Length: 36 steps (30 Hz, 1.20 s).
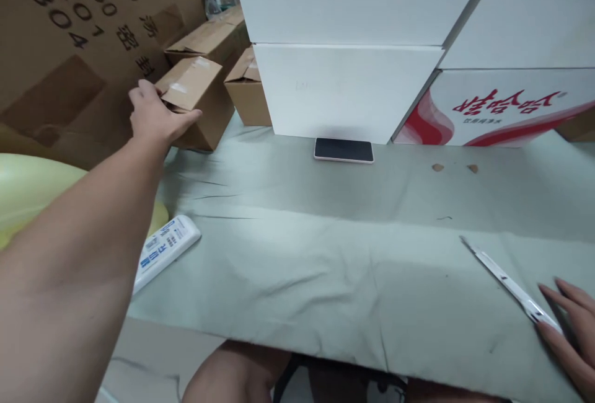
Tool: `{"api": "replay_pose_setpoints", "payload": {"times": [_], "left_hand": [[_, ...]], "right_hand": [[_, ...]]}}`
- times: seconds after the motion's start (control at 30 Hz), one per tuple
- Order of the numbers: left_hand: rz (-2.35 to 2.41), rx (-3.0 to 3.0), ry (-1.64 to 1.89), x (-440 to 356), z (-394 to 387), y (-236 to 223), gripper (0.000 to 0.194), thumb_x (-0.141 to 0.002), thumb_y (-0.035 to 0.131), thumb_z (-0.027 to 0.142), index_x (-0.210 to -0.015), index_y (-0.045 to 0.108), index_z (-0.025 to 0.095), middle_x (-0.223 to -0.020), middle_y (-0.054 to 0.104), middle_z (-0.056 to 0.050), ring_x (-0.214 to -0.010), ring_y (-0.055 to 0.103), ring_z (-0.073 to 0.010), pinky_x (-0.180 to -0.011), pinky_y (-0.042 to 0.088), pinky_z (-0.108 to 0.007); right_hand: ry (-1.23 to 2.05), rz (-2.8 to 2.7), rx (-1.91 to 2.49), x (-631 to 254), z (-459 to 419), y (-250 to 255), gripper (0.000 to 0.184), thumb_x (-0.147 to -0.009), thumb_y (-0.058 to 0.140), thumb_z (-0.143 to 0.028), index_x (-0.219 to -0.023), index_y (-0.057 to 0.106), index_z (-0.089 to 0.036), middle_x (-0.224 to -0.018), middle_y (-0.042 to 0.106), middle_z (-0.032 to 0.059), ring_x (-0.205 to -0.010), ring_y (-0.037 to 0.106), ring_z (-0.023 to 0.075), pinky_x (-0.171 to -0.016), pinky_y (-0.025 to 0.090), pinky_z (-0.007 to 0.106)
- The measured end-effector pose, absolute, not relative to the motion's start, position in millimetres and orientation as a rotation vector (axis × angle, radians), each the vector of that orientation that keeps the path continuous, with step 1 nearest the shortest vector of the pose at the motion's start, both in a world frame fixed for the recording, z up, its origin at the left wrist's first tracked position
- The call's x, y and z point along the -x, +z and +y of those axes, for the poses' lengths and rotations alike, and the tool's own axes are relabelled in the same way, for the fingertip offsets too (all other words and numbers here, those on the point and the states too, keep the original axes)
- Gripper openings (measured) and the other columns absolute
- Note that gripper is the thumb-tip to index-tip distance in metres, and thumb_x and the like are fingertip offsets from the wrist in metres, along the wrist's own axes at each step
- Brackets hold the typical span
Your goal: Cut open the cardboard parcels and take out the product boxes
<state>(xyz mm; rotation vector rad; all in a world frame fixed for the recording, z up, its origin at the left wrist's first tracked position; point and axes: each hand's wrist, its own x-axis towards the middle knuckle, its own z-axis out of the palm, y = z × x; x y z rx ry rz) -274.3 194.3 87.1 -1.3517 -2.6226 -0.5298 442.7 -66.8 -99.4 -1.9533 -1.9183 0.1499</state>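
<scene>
At the left, my left hand (pixel 155 115) spans the end of a small brown cardboard box (pixel 198 84), its thumb across the near side and its fingers over the far left edge. Clear tape runs along the top of that box, which stands on the cloth. Far to the right, my right hand (pixel 569 328) rests low with fingers apart. Its thumb touches the handle end of a white utility knife (pixel 504 279) that lies on the cloth, blade pointing up and left. Part of this hand is cut off by the frame edge.
More cardboard boxes (pixel 251 96) stand behind. White cartons (pixel 330 90) line the back, with a phone (pixel 344 150) at their foot. A white packet (pixel 170 245) lies beside my left forearm. Two small brown scraps (pixel 437 168) lie on the grey-green cloth (pixel 297 254).
</scene>
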Motion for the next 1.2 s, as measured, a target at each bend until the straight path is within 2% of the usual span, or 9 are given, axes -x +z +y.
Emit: {"api": "replay_pose_setpoints", "payload": {"times": [0.1,0.17,0.27,0.37,0.6,0.73,0.83,0.93,1.2], "left_hand": [[-2.695,1.327,-0.716,257,175,88,0.077,-0.089,0.078,0.040,-0.143,0.033,0.011,-0.154,0.038,-0.016,-0.140,0.052,-0.0335,-0.123,0.039,-0.055],[-2.729,1.314,-0.841,242,156,91,0.078,-0.089,0.076,0.044,-0.144,0.033,0.010,-0.155,0.036,-0.018,-0.141,0.050,-0.0369,-0.123,0.038,-0.058],[-2.779,1.223,-0.968,215,123,94,0.086,-0.084,0.079,0.043,-0.146,0.031,0.009,-0.159,0.032,-0.020,-0.144,0.045,-0.0440,-0.121,0.037,-0.064],[-2.793,1.137,-1.043,186,93,95,0.093,-0.082,0.079,0.044,-0.149,0.027,0.007,-0.160,0.030,-0.022,-0.145,0.040,-0.0488,-0.119,0.037,-0.068],[-2.699,1.391,-1.174,115,29,73,0.077,-0.069,0.085,0.032,-0.132,0.045,0.013,-0.143,0.045,-0.017,-0.137,0.052,-0.0340,-0.122,0.042,-0.048],[-2.400,1.945,-1.734,91,-10,35,0.085,-0.049,0.092,0.029,-0.124,0.053,0.022,-0.142,0.043,-0.011,-0.144,0.044,-0.0327,-0.127,0.035,-0.045],[-2.264,2.082,-2.393,80,-20,11,0.077,-0.051,0.092,0.052,-0.115,0.058,0.028,-0.135,0.051,-0.007,-0.129,0.053,-0.0302,-0.108,0.049,-0.040],[-2.212,1.971,-2.689,70,-14,1,0.064,-0.062,0.084,0.066,-0.106,0.059,0.027,-0.117,0.058,-0.004,-0.099,0.060,-0.0212,-0.080,0.051,-0.029],[-2.099,1.775,-2.966,57,-2,6,0.059,-0.052,0.094,0.048,-0.094,0.060,0.025,-0.100,0.061,-0.001,-0.082,0.059,-0.0162,-0.066,0.048,-0.024]], "right_hand": [[-0.019,-2.013,1.916,-433,-66,-95,0.077,-0.084,0.046,-0.060,-0.157,0.021,-0.069,-0.146,0.061,0.0018,-0.135,0.056,0.0490,-0.110,0.046,0.075],[-0.039,-2.032,1.975,-427,-64,-92,0.074,-0.089,0.041,-0.060,-0.161,0.033,-0.053,-0.144,0.063,0.0076,-0.137,0.057,0.0457,-0.113,0.048,0.070],[-0.022,-2.048,2.081,-421,-59,-85,0.072,-0.093,0.030,-0.061,-0.145,0.060,-0.021,-0.147,0.061,0.0188,-0.142,0.055,0.0427,-0.118,0.046,0.063],[-0.007,-2.074,2.141,-413,-57,-76,0.075,-0.096,0.024,-0.058,-0.135,0.066,-0.009,-0.152,0.057,0.0230,-0.145,0.052,0.0399,-0.121,0.043,0.059],[0.012,-2.077,2.188,-403,-58,-64,0.068,-0.100,0.026,-0.049,-0.143,0.060,-0.009,-0.159,0.051,0.0200,-0.150,0.046,0.0343,-0.124,0.038,0.054],[0.012,-2.061,2.165,-402,-58,-63,0.062,-0.101,0.030,-0.045,-0.142,0.061,-0.011,-0.158,0.052,0.0195,-0.149,0.047,0.0334,-0.123,0.039,0.053],[-0.004,-2.057,2.139,-402,-58,-63,0.059,-0.100,0.034,-0.044,-0.140,0.062,-0.011,-0.155,0.055,0.0194,-0.148,0.049,0.0338,-0.122,0.041,0.054],[-0.022,-2.059,2.120,-403,-58,-65,0.058,-0.100,0.035,-0.043,-0.140,0.063,-0.011,-0.155,0.056,0.0196,-0.147,0.050,0.0341,-0.122,0.041,0.055],[-0.094,-2.060,2.068,-410,-58,-74,0.058,-0.100,0.037,-0.047,-0.137,0.064,-0.013,-0.152,0.058,0.0194,-0.145,0.052,0.0346,-0.118,0.044,0.055]]}}
